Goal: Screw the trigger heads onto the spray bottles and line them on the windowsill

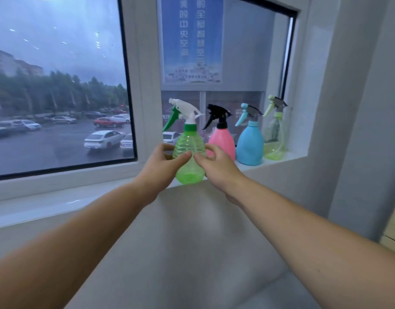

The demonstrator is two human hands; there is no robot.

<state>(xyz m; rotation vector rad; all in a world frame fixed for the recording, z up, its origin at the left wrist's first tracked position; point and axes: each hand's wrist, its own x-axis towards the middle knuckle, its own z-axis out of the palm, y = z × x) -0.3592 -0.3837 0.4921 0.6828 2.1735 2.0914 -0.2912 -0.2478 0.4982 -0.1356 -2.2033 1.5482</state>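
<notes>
Both forearms reach out; left hand [163,162] and right hand [216,163] fingers loosely cup green bottle [188,157].

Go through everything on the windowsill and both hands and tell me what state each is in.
Green bottle: upright, head on, between both hands.
Pink bottle: upright, black head on.
Blue bottle: upright, head on.
Clear bottle: upright, head on, by the wall.
Left hand: fingers around green bottle.
Right hand: fingers around green bottle.

four capped spray bottles upright in a row on the windowsill [288,156]: green [188,157], pink [222,141], blue [250,143], clear [274,134].
</notes>
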